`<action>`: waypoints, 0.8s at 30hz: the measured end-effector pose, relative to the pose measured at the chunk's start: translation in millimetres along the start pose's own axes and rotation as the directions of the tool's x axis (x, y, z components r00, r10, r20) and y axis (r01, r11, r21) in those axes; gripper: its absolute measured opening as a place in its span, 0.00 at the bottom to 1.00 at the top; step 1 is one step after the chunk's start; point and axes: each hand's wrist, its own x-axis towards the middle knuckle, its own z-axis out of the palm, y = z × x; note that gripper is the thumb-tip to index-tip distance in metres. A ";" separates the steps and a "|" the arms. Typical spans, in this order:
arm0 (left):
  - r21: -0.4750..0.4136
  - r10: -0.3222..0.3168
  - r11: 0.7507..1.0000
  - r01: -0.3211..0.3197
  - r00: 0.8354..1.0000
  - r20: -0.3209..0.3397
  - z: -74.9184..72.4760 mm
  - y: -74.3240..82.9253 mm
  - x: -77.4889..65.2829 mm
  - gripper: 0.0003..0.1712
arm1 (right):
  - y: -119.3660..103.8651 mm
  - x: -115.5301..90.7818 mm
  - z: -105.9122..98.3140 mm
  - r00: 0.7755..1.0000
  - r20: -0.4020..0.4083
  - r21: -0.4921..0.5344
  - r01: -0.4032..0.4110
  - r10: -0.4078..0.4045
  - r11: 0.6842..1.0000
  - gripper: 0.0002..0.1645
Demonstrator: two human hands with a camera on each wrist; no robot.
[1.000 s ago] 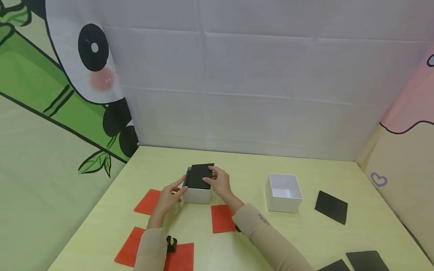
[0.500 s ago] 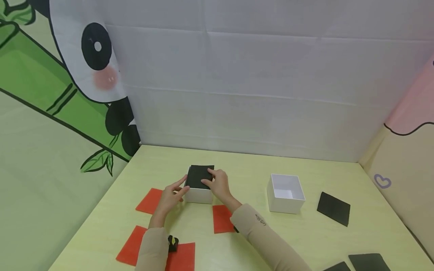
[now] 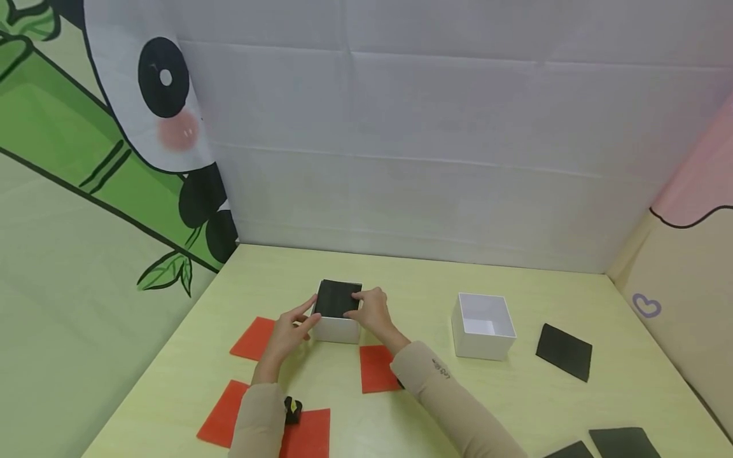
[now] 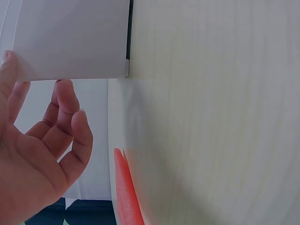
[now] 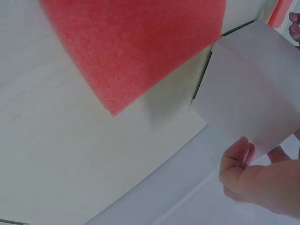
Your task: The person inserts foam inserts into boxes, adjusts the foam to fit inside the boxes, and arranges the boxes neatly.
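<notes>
Your left hand point(image 3: 289, 332), 8 o'clock of the box point(image 3: 336, 331): thumb and forefinger spread, against its wall. Black sheet point(image 3: 335, 300) lies at the box's mouth; probably light, soft, bendable, best taken by opposite edges. Your right hand point(image 3: 375, 313), 3 o'clock: thumb and forefinger parted at the sheet; pinch, cannot tell.

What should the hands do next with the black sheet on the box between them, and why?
Probably the right hand should gently press down the right edge of the black sheet: that hand touches that edge, and the sheet sits at the top of the white box. The left hand touches the box's left side.
</notes>
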 end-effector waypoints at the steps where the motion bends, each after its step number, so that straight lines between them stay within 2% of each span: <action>1: 0.001 0.005 1.000 -0.005 1.000 0.002 -0.1 0.2 -0.2 0.31 | -1.0 0.9 -0.4 1.000 0.018 -0.027 -0.024 0.025 0.999 0.24; 4: -0.008 0.011 1.000 -0.011 1.000 -0.005 -0.2 1.2 -0.4 0.30 | -3.8 5.5 -1.7 0.994 0.064 -0.125 -0.079 0.087 0.989 0.26; 8: -0.013 0.018 1.000 -0.018 1.000 -0.012 -0.4 1.8 -0.7 0.29 | -6.9 10.3 -3.9 0.988 0.100 -0.220 -0.097 0.121 0.971 0.27; 15: -0.018 0.017 1.000 -0.017 1.000 -0.005 -0.6 0.0 -1.0 0.30 | -7.3 9.5 -4.0 0.985 0.117 -0.237 -0.098 0.128 0.967 0.27; 18: -0.011 0.021 1.000 -0.021 1.000 -0.001 -0.6 0.1 -1.5 0.30 | -4.4 7.8 -3.1 0.995 0.081 -0.252 -0.039 0.061 0.967 0.30; 21: -0.009 0.021 1.000 -0.021 1.000 0.004 -0.6 0.7 -1.7 0.30 | 1.3 6.1 -1.7 0.996 0.008 -0.271 0.091 -0.092 0.958 0.32; 22: -0.006 0.025 1.000 -0.025 1.000 0.005 -0.7 0.7 -1.8 0.30 | 3.6 5.9 -1.2 0.987 -0.020 -0.287 0.149 -0.162 0.946 0.32; 24: -0.008 0.027 1.000 -0.027 1.000 0.005 -0.9 1.0 -1.8 0.30 | 8.4 6.5 0.0 0.951 -0.064 -0.326 0.266 -0.301 0.907 0.31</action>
